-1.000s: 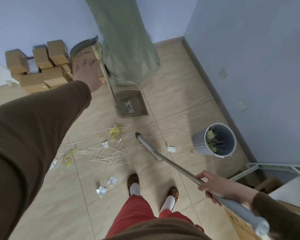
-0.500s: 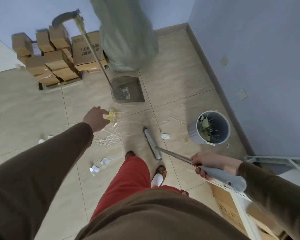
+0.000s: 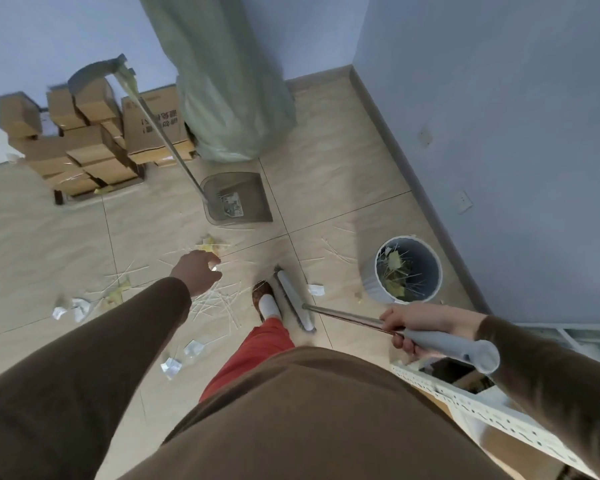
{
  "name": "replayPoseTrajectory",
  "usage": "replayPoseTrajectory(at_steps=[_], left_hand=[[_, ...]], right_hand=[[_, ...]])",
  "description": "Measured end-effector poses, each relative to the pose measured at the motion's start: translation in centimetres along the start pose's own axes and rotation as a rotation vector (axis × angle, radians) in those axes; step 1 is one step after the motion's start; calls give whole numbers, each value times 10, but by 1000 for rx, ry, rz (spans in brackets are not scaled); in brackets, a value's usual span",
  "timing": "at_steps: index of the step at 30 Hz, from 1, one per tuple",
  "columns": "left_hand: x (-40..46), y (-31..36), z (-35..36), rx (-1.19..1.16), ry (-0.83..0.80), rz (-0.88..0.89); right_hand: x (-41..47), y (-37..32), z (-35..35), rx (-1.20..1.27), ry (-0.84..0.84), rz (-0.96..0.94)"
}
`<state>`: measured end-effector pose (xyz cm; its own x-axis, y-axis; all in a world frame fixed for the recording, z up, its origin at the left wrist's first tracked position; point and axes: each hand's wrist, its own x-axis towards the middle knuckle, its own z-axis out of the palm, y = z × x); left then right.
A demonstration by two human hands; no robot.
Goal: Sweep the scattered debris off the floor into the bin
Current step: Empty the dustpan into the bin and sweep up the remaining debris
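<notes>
My right hand point(image 3: 418, 325) is wrapped around the broom handle point(image 3: 347, 319), fingers point(image 3: 404, 342) curled under it where the metal shaft meets the grey grip. The broom head point(image 3: 293, 299) lies on the tiled floor point(image 3: 343, 174) just beside my foot in its brown slipper point(image 3: 262, 299). My left hand point(image 3: 196, 273) reaches out low over the mess, empty; its fingers point away from me and I cannot tell how far they are curled.

The debris is spread across the floor in front of me: a tangle of thin white sticks point(image 3: 215, 303) right under my left hand, a crumpled yellow scrap point(image 3: 208, 244) just beyond the fingertips, another yellow scrap point(image 3: 116, 294) to the left, and white paper bits point(image 3: 71, 308) further left and more white bits point(image 3: 175, 362) nearer to me. One white bit point(image 3: 316, 289) lies to the right of the broom head, and a few loose sticks point(image 3: 336, 252) lie between the broom and the bin.

The grey bin point(image 3: 404, 270) stands upright near the blue wall point(image 3: 499, 133), already holding sticks and yellow scraps. The long-handled dustpan point(image 3: 238, 199) stands on its own past the debris, its pan on the floor. Behind it are a green sack point(image 3: 229, 81) and stacked cardboard boxes point(image 3: 90, 140)
</notes>
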<state>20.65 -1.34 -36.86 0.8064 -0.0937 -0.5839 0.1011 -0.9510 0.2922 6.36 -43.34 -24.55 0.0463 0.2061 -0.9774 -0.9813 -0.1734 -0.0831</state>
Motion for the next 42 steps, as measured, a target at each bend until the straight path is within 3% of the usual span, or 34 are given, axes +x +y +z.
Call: replayPoseTrajectory(at_steps=[4, 8, 18, 27, 35, 39, 42], left_hand=[[1, 15, 8, -53, -67, -10], [3, 23, 14, -50, -128, -24], [-16, 51, 22, -31, -69, 8], [-42, 61, 47, 25, -119, 59], [-12, 75, 33, 66, -139, 77], [-4, 89, 28, 43, -118, 106], [-4, 96, 31, 56, -135, 117]], right_hand=[[-24, -14, -35, 80, 0, -71], [-32, -16, -58, -33, 36, -110], [-15, 17, -34, 125, -26, -68], [-4, 57, -15, -32, 27, 1], [-16, 45, -36, 54, 8, -21], [-41, 33, -64, 155, 25, -111], [-44, 24, -78, 142, 131, -200]])
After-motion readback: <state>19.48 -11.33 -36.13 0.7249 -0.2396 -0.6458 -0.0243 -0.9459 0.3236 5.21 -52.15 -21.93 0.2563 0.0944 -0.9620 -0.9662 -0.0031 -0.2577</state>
